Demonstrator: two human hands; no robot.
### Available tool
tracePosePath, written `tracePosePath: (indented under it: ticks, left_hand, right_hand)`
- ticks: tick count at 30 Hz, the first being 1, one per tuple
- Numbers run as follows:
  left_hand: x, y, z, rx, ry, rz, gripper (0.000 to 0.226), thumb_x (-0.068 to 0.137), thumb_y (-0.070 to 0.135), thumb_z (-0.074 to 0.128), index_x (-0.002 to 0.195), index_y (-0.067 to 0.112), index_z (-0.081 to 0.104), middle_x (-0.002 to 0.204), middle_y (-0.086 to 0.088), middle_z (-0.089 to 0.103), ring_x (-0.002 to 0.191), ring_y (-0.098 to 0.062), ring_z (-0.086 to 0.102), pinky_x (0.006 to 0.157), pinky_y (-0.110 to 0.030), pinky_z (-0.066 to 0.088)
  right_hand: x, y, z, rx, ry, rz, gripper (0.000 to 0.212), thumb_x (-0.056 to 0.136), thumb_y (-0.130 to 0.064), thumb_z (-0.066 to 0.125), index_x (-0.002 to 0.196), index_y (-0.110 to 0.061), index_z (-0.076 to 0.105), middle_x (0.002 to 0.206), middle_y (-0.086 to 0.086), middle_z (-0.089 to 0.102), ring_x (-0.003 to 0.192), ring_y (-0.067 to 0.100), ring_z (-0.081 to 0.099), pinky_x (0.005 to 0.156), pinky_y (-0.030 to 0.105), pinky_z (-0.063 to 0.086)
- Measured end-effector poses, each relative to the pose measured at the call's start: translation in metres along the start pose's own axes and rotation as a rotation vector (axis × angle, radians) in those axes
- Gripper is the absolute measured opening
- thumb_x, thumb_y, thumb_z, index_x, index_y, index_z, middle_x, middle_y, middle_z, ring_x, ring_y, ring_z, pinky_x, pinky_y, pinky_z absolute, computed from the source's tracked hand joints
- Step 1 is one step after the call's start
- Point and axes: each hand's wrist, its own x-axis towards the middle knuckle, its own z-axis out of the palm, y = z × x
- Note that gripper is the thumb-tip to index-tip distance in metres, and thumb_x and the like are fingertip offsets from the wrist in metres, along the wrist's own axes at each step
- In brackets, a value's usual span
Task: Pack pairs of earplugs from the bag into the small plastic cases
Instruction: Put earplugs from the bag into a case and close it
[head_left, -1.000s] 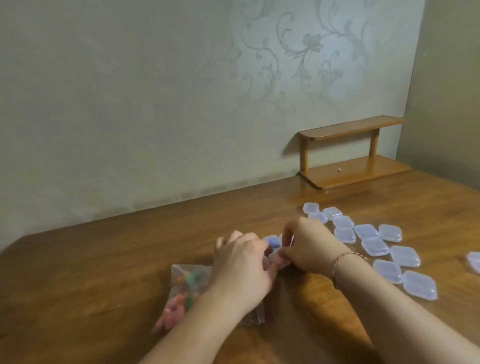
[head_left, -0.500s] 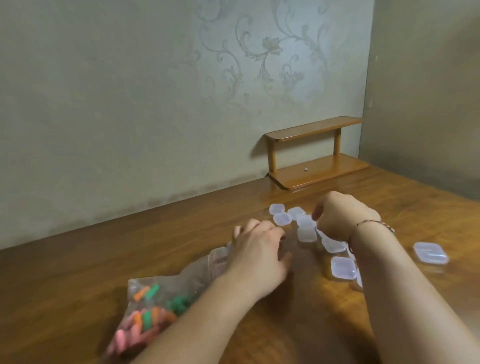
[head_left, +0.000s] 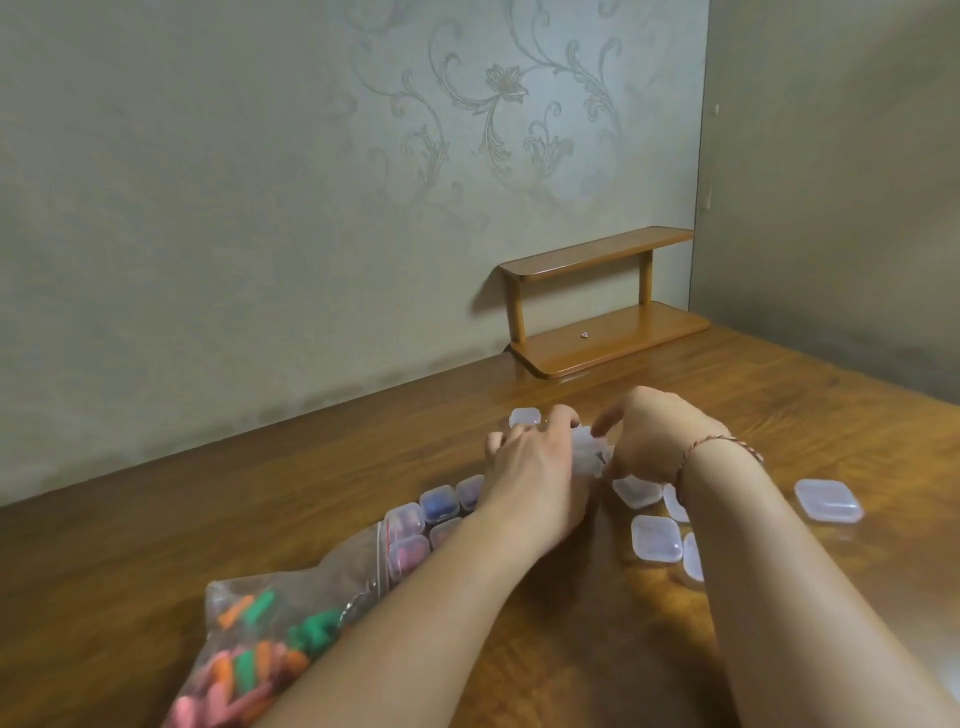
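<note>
Opening a case — both hands are working it mid-frame.
The left hand (head_left: 530, 467) and right hand (head_left: 649, 441) are pinching one clear case (head_left: 589, 454); next, probably fetching earplugs from the bag (head_left: 270, 639) — lower left.

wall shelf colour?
Warm brown wood, both tiers of the shelf; clearest in the head view.

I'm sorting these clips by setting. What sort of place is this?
Probably a home room: floral-patterned wallpaper, a wooden table, and a small wooden shelf on it.
</note>
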Motion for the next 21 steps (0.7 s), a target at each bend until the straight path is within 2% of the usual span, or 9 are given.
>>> tracePosePath:
  ticks: [3,5,7,9,11,14,16,18,21]
  left_hand:
    - [-0.01,-0.01,-0.017,-0.222,0.053,-0.012,0.057,0.095,0.028,0.063,0.139,0.034,0.029,0.131,0.0,0.057,0.113,-0.02,0.059,0.085,-0.03,0.05]
    - [-0.019,-0.021,-0.037,-0.413,0.095,-0.059,0.055,0.096,0.029,0.062,0.14,0.035,0.029,0.129,0.003,0.058,0.102,-0.01,0.065,0.079,-0.022,0.054]
    - [-0.03,-0.033,-0.06,-0.552,0.127,-0.109,0.053,0.094,0.032,0.063,0.138,0.033,0.033,0.119,0.006,0.062,0.092,-0.004,0.065,0.068,-0.014,0.05]
    - [-0.045,-0.049,-0.079,-0.689,0.191,-0.137,0.054,0.086,0.042,0.069,0.132,0.031,0.042,0.112,0.002,0.068,0.098,-0.012,0.067,0.083,-0.029,0.055]
    - [-0.072,-0.065,-0.094,-0.893,0.23,-0.189,0.064,0.072,0.055,0.072,0.126,0.026,0.053,0.117,-0.005,0.07,0.106,-0.02,0.067,0.095,-0.04,0.052]
    - [-0.124,-0.083,-0.109,-1.36,0.161,-0.228,0.057,0.076,0.045,0.067,0.121,0.009,0.066,0.116,-0.013,0.071,0.105,-0.023,0.067,0.087,-0.034,0.054]
    - [-0.16,-0.09,-0.116,-1.545,0.147,-0.247,0.041,0.08,0.036,0.063,0.106,0.005,0.074,0.108,-0.017,0.072,0.098,-0.026,0.07,0.088,-0.038,0.056]
    - [-0.185,-0.103,-0.116,-1.582,0.218,-0.287,0.031,0.075,0.031,0.065,0.09,0.009,0.079,0.102,-0.015,0.074,0.093,-0.026,0.072,0.086,-0.039,0.056]
    - [-0.205,-0.123,-0.114,-1.605,0.293,-0.337,0.04,0.064,0.034,0.078,0.093,0.007,0.078,0.103,-0.016,0.074,0.088,-0.024,0.072,0.08,-0.035,0.058]
  right_hand:
    - [-0.009,-0.008,-0.003,-0.049,0.039,-0.218,0.062,0.076,-0.021,0.08,0.13,-0.037,0.055,0.131,-0.005,0.057,0.116,0.02,0.055,0.098,0.041,0.05]
    - [-0.019,-0.02,-0.004,-0.007,0.148,-0.403,0.052,0.077,-0.026,0.079,0.124,-0.039,0.06,0.125,-0.011,0.062,0.108,0.012,0.057,0.094,0.037,0.051]
    - [-0.029,-0.036,0.0,0.023,0.255,-0.522,0.033,0.082,-0.03,0.073,0.113,-0.04,0.066,0.11,-0.014,0.068,0.092,0.008,0.059,0.083,0.035,0.055]
    - [-0.041,-0.055,0.009,-0.024,0.351,-0.608,0.023,0.086,-0.041,0.065,0.108,-0.041,0.067,0.101,-0.015,0.069,0.086,0.009,0.059,0.076,0.035,0.055]
    - [-0.054,-0.073,0.021,-0.018,0.482,-0.746,0.027,0.085,-0.049,0.059,0.108,-0.039,0.069,0.101,-0.014,0.07,0.089,0.012,0.062,0.072,0.034,0.054]
    - [-0.074,-0.1,0.047,0.143,0.613,-0.966,0.026,0.085,-0.035,0.063,0.109,-0.031,0.071,0.105,-0.011,0.072,0.093,0.017,0.065,0.068,0.038,0.057]
    - [-0.09,-0.116,0.067,0.212,0.575,-1.055,0.029,0.084,-0.034,0.06,0.112,-0.031,0.07,0.108,-0.012,0.069,0.095,0.014,0.063,0.069,0.037,0.057]
    - [-0.106,-0.125,0.083,0.228,0.508,-1.131,0.034,0.086,-0.041,0.055,0.117,-0.032,0.067,0.112,-0.014,0.067,0.096,0.007,0.062,0.073,0.031,0.058]
    - [-0.121,-0.132,0.1,0.308,0.36,-1.215,0.032,0.088,-0.039,0.063,0.119,-0.031,0.061,0.109,-0.018,0.067,0.085,0.001,0.063,0.068,0.026,0.057]
